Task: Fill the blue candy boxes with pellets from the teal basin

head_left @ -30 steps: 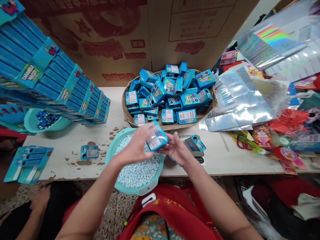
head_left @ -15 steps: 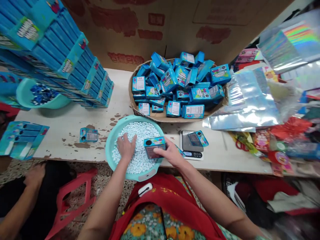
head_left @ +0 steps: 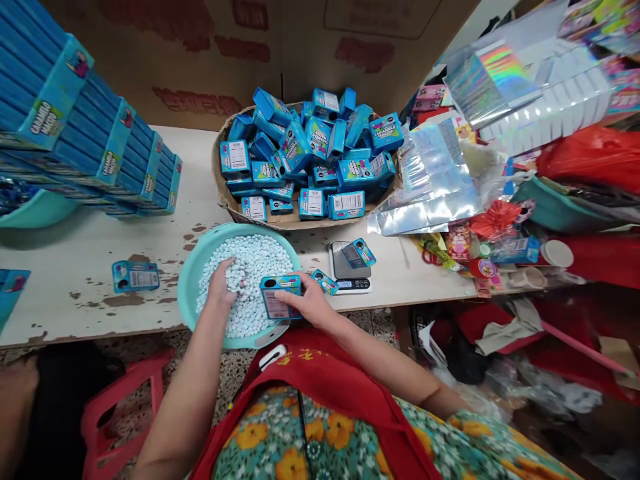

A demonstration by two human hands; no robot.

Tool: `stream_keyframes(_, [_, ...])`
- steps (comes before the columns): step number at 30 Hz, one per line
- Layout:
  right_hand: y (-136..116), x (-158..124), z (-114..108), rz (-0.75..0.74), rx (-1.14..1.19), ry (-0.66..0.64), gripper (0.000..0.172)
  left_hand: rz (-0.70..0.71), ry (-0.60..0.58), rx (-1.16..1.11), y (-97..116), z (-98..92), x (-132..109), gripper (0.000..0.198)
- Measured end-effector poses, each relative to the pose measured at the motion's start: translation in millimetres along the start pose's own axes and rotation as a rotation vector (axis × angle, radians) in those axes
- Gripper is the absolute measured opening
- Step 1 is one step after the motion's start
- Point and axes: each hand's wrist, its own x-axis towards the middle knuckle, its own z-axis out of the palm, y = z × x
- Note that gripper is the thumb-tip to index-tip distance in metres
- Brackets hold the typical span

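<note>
Where it lay spread before, the left hand (head_left: 220, 285) now tips sideways, fingers cupped around some pebbly, pale-blue pellets (head_left: 240, 273); the right hand (head_left: 311, 300) keeps its fingers clasped on the glossy, flat-sided blue box (head_left: 273, 305) over the right side of the round plastic basin (head_left: 187, 288)

L hand (head_left: 219, 285) now cupped, w/ pellets (head_left: 237, 273)

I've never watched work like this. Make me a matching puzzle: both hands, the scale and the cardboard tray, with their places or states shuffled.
1. Left hand
2. Right hand
3. Scale
4. Cardboard tray

A. Holding a single box
B. Full of heaped boxes
C. Among pale pieces
D. On the white table

Pairs: 1-C, 2-A, 3-D, 4-B
</note>
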Motion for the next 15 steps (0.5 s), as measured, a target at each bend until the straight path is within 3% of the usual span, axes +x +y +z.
stream_keyframes(3, [-4,-3,-4,-0.036,-0.08,0.02,0.046,-0.059,-0.074,-0.024,5,5.2,-15,0.018])
stream_keyframes(7, [-13,1,-7,-0.168,-0.29,0.062,0.038,-0.03,-0.113,-0.086,18,18.5,-44,0.018])
stream_keyframes(11, [-18,10,4,-0.359,-0.484,0.058,0.033,0.113,-0.159,-0.171,33,35.2,-79,0.023])
stream_keyframes(15, [-16,15,29,-0.448,-0.602,0.027,0.03,0.313,-0.141,-0.281,35,50.2,-100,0.027])
